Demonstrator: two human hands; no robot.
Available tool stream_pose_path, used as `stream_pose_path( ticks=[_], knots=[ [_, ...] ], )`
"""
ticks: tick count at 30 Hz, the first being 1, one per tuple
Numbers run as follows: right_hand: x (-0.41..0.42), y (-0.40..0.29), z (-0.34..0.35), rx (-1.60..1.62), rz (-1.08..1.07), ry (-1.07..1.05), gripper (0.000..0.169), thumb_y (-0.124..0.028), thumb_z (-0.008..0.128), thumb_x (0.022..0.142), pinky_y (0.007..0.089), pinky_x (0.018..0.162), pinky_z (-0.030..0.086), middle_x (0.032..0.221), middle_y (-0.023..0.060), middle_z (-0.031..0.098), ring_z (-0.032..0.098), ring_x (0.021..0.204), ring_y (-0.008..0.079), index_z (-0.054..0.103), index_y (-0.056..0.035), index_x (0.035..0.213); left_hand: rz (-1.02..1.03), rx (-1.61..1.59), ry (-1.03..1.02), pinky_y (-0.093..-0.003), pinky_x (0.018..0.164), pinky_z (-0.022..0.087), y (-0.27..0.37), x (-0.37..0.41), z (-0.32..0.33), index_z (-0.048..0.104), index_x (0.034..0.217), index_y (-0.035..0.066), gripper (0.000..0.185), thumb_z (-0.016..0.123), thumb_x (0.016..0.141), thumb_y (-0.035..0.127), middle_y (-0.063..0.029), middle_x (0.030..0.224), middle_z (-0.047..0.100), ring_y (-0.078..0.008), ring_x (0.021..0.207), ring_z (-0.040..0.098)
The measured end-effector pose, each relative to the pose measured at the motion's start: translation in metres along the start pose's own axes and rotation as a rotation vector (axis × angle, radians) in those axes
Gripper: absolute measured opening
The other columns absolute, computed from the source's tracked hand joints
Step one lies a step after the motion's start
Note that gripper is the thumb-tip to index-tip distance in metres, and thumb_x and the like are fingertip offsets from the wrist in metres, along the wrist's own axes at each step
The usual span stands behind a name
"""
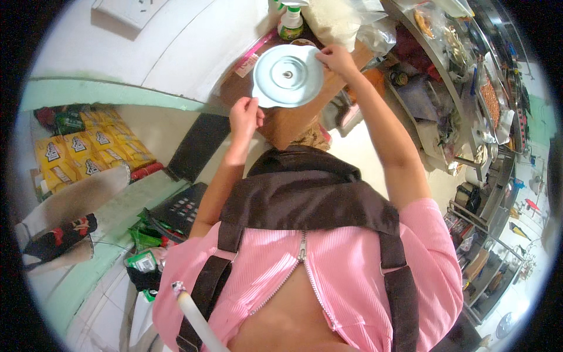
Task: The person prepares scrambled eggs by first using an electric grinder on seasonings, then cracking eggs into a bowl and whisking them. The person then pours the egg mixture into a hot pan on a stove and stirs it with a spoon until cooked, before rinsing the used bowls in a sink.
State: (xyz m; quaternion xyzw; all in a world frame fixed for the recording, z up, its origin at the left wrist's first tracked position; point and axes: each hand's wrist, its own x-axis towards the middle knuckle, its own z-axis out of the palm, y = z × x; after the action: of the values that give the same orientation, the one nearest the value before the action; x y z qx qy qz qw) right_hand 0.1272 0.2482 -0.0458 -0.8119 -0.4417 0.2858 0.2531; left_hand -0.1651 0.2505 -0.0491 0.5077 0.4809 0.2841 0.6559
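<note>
A pale blue round lid (268, 75), with a small metal screw at its centre and a tab at either side, is held between my two hands over a brown wooden tabletop (303, 119). The fingertips of my left hand (246, 116) pinch its near-left tab. On the far-right tab, my right hand (338, 64) grips with thumb and fingers. Behind the lid stand a spray bottle (291, 24) with green parts and a clear plastic bag of white grains (332, 22). A pink strip (259, 44) lies along the wall beside the tabletop.
Crowded metal shelves (444, 70) curve along the right, one bearing a tray of reddish-brown pieces (489, 99). Several yellow packets (94, 147) lie at the left beyond a green-edged ledge (132, 94). A burning cigarette (193, 310) juts up close to the camera. A black basket (182, 209) sits left.
</note>
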Motion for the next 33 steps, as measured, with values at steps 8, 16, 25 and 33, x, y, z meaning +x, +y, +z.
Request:
stream_pose_path(
  ticks=[8, 16, 25, 33],
  knots=[
    [-0.011, -0.002, 0.003, 0.187, 0.030, 0.041, 0.027, -0.024, 0.065, 0.075, 0.0256, 0.059, 0.046, 0.072, 0.0091, 0.061, 0.058, 0.064, 0.0140, 0.061, 0.0008, 0.085, 0.023, 0.044, 0.020, -0.0202, 0.036, 0.032, 0.002, -0.002, -0.005, 0.051, 0.078, 0.003, 0.017, 0.050, 0.087, 0.017, -0.0023, 0.056, 0.052, -0.0076, 0.041, 0.045],
    [-0.072, -0.010, -0.026, 1.165, 0.010, -0.061, 0.021, -0.022, 0.049, 0.090, 0.0300, 0.074, 0.048, 0.087, 0.0039, 0.056, 0.055, 0.077, 0.0125, 0.052, -0.0030, 0.098, 0.411, 0.076, 0.005, -0.0206, 0.047, 0.042, 0.025, -0.036, -0.001, 0.053, 0.089, 0.001, 0.008, 0.051, 0.087, 0.008, -0.0049, 0.069, 0.057, -0.0097, 0.053, 0.053],
    [-0.139, 0.023, -0.022, 1.254, 0.173, -0.043, 0.030, -0.020, 0.053, 0.085, 0.0359, 0.082, 0.045, 0.102, 0.0108, 0.055, 0.054, 0.094, 0.0206, 0.050, -0.0007, 0.109, 0.921, 0.492, -0.018, -0.0280, 0.071, 0.048, 0.005, -0.040, -0.013, 0.057, 0.096, 0.003, 0.027, 0.062, 0.071, -0.005, -0.0128, 0.097, 0.060, -0.0205, 0.087, 0.059],
    [-0.159, 0.047, -0.007, 1.543, 0.245, -0.197, 0.032, -0.013, 0.055, 0.084, 0.0374, 0.092, 0.040, 0.107, 0.0121, 0.056, 0.054, 0.099, 0.0213, 0.049, 0.0021, 0.111, 0.777, 0.313, -0.068, -0.0278, 0.078, 0.047, -0.002, -0.036, -0.010, 0.055, 0.102, 0.003, 0.032, 0.060, 0.072, -0.007, -0.0118, 0.108, 0.057, -0.0180, 0.091, 0.058]
  ],
)
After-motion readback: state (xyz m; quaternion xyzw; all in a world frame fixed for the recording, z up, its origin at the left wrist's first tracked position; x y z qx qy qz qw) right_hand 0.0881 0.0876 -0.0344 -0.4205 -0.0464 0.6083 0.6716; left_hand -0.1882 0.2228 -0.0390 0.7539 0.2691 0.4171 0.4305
